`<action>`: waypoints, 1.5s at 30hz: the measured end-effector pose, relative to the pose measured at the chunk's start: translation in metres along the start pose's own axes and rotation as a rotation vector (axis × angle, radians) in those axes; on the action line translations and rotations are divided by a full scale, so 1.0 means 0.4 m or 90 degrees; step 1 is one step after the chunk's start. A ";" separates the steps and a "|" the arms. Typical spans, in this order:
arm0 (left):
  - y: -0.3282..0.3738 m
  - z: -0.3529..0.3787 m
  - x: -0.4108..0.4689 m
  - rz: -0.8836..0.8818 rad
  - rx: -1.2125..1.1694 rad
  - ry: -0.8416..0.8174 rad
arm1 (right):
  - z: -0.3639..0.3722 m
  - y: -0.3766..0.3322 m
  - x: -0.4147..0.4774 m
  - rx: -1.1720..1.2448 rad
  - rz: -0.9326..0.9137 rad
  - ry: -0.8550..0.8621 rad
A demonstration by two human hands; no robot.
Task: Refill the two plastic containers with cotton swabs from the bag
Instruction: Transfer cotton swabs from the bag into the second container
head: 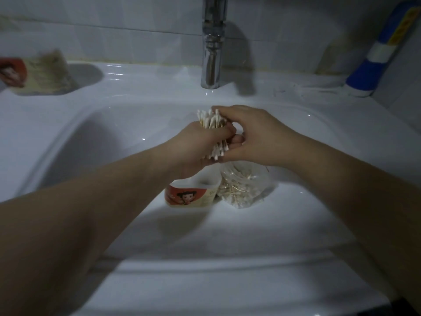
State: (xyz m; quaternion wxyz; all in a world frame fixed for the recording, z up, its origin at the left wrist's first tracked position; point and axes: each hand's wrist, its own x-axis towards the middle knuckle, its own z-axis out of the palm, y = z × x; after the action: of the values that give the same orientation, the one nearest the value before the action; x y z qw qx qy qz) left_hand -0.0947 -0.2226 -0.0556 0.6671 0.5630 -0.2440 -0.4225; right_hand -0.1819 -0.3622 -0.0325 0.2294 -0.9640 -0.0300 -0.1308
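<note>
My left hand (193, 144) grips a thick bundle of cotton swabs (210, 120) above the basin, white tips sticking out above and below the fist. My right hand (252, 135) curls round the same bundle from the right, fingertips on its top and bottom ends. Below the hands, in the basin, stands a plastic container (189, 195) with a red cartoon label, open at the top. Beside it on the right lies the clear bag (241, 188) with several swabs inside. A second container (34, 74), blurred, lies on the ledge at the far left.
The white sink (91, 137) fills the view. A chrome tap (211, 46) rises at the back centre. A blue and white tube (382, 51) leans against the tiled wall at the back right.
</note>
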 end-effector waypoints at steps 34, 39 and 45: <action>-0.022 0.003 0.005 -0.013 0.185 0.015 | 0.045 0.026 -0.006 -0.205 0.228 -0.297; -0.025 -0.007 0.013 -0.007 0.237 0.057 | -0.010 0.030 -0.002 -0.105 0.221 -0.219; -0.024 -0.012 0.018 -0.015 0.249 0.081 | -0.041 0.039 -0.006 0.042 0.234 -0.107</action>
State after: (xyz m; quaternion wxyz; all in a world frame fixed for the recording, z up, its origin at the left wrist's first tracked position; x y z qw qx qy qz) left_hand -0.0898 -0.2262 -0.0672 0.5540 0.7104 -0.2722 -0.3382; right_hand -0.1864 -0.3833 -0.0257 0.2773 -0.9529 0.1230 -0.0049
